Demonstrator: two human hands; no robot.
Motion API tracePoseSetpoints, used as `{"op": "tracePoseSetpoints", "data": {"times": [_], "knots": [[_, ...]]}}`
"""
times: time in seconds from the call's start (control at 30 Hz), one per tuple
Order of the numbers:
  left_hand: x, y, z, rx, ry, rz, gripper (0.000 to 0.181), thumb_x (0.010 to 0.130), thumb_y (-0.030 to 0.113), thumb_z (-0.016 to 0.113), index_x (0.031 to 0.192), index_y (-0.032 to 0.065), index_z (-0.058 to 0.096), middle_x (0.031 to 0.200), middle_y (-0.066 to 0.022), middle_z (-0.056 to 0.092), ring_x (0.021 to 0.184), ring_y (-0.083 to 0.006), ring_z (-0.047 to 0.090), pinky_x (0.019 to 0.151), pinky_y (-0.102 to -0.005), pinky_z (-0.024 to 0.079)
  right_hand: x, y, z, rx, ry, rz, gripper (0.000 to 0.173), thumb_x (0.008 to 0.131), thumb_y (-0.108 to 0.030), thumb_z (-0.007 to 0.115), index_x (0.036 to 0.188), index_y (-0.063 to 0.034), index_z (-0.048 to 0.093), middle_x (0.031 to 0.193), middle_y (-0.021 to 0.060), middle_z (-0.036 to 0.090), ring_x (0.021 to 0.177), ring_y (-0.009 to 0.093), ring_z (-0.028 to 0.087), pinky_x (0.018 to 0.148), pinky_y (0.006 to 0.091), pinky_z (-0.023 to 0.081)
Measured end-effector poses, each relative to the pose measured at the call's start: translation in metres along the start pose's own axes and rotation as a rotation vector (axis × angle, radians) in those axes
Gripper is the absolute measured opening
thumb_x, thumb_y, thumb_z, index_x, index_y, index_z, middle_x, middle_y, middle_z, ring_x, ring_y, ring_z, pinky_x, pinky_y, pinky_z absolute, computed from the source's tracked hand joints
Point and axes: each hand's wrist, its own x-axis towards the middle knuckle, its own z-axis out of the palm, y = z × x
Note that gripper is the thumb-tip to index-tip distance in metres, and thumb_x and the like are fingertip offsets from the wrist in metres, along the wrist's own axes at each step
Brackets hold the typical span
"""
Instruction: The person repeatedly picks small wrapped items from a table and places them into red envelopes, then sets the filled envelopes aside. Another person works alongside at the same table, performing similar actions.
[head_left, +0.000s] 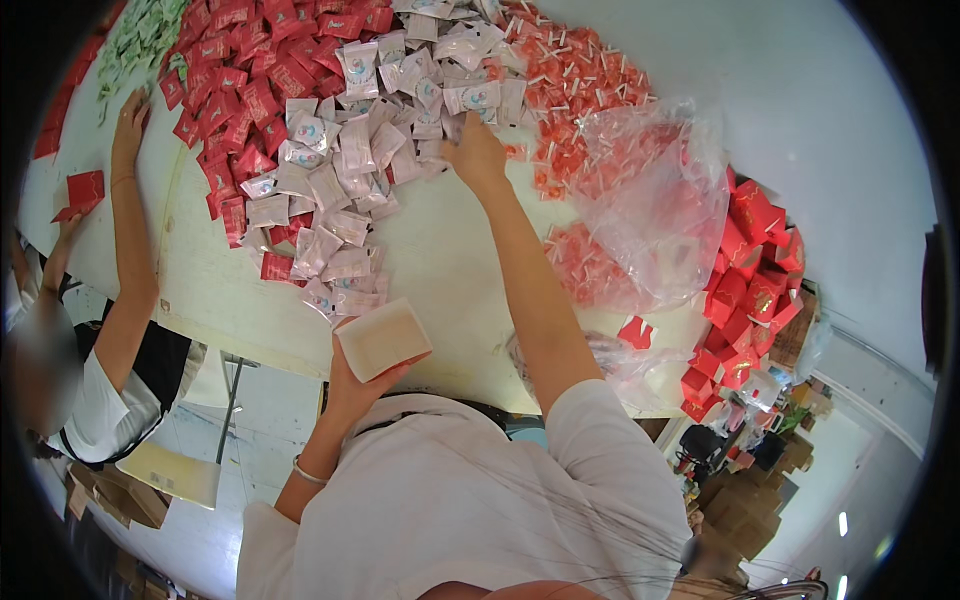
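My left hand (365, 382) holds a small open paper box (384, 339), pale inside with a red outer edge, over the table's near edge. Its inside shows no contents. My right hand (478, 154) reaches to the right edge of a pile of white printed sachets (360, 142); the fingertips touch or nearly touch the sachets, and whether they grip one is hidden. Left of these lies a heap of red sachets (259, 94). Orange-red wrapped candies (562, 82) lie to the right, some under a clear plastic bag (652, 202).
Many red paper boxes (750, 277) are piled at the table's right end. At the left, a co-worker's arm (135, 225) reaches toward green sachets (142, 37), and another hand holds a red box (82, 193). A chair (176, 472) and cardboard boxes stand below left.
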Motion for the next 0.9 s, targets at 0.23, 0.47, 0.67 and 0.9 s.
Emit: {"op": "tracePoseSetpoints", "data": {"times": [0.23,0.47,0.67,0.9], "knots": [[-0.001,-0.006,0.0,-0.032,0.026,0.0,0.074,0.061,0.01,0.076,0.117,0.0011,0.029,0.112,-0.0121,0.044,0.103,-0.0208,0.048,0.084,-0.0327,0.042,-0.014,-0.006,-0.046,-0.081,-0.049,-0.126,0.055,0.064,-0.016,0.062,0.113,-0.004,0.039,0.089,0.0179,0.054,0.078,0.033,0.058,0.064,0.0397,0.048],[0.003,0.003,0.007,-0.023,0.046,0.074,0.081,0.062,0.01,0.076,0.123,0.0021,0.024,0.112,-0.0128,0.044,0.101,-0.023,0.049,0.084,-0.0333,0.042,0.0,0.019,0.003,-0.068,0.059,-0.126,0.054,0.065,-0.02,0.062,0.114,-0.008,0.043,0.094,0.0188,0.054,0.079,0.034,0.057,0.067,0.0422,0.046],[0.01,0.016,0.011,0.124,0.02,0.101,0.092,0.06,0.01,0.077,0.13,0.0025,0.017,0.114,-0.0143,0.043,0.103,-0.024,0.048,0.087,-0.0342,0.041,-0.002,0.044,0.019,0.203,0.063,-0.017,0.048,0.068,-0.024,0.062,0.11,-0.0088,0.045,0.094,0.0217,0.054,0.082,0.037,0.057,0.069,0.0427,0.046],[0.001,0.029,0.022,0.209,-0.009,0.088,0.094,0.06,0.013,0.078,0.131,0.0018,0.018,0.12,-0.0175,0.039,0.107,-0.0283,0.045,0.089,-0.0368,0.038,0.008,0.027,-0.001,-0.089,-0.062,-0.079,0.037,0.069,-0.026,0.062,0.097,-0.0056,0.049,0.087,0.0198,0.058,0.084,0.034,0.057,0.069,0.0443,0.045]]}}
